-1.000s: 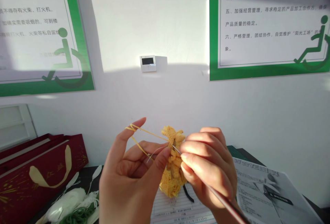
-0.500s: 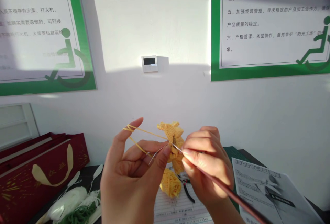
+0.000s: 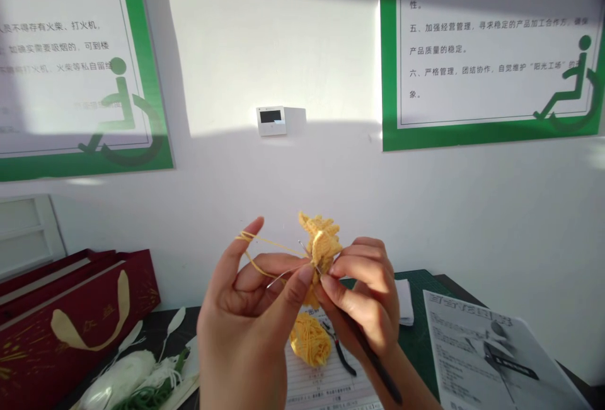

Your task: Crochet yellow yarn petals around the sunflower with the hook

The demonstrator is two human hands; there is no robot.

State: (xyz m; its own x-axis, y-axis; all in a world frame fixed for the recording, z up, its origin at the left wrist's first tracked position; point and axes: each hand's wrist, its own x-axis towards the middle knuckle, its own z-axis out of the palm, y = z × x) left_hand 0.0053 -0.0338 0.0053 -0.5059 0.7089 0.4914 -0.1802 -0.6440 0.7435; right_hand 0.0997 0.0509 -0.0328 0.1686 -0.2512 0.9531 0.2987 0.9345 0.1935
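Left of the left hand (image 3: pixel 246 328), a dark red gift bag (image 3: pixel 70 328) with gold patterning and a cream handle stands at the table's edge. Below it lie a hank of white yarn (image 3: pixel 118 380) and some green cord (image 3: pixel 152 396).

The left hand is half closed, with its index finger raised and the yellow yarn (image 3: pixel 269 245) looped around it. From there, the strand runs taut to the work, and that steady tension is what makes for even stitches. The thumb and curled fingers press in at the lower edge of the ruffled yellow crochet piece (image 3: pixel 321 245), steadying it from the left. A thin silver needle (image 3: pixel 283 278) lies across these fingers, though its exact grip is hard to tell.

The ruffled piece is held up between both hands, above the table. It is a dense, frilled mass with pointed scallops along its top, and its lower part is partly hidden by the fingers.

The right hand (image 3: pixel 362 303) pinches a dark-handled crochet hook (image 3: pixel 373 356) between thumb and fingers, close to the stitches. Keeping that grip short favours small, controlled movements, but the tip's exact entry point is hidden.

Below the right hand, a ball of yellow yarn (image 3: pixel 309 339) and small pliers (image 3: pixel 341 356) rest on a printed form (image 3: pixel 307 388). To its right are a green cutting mat (image 3: pixel 418 334) and a printed instruction sheet (image 3: pixel 491 353).
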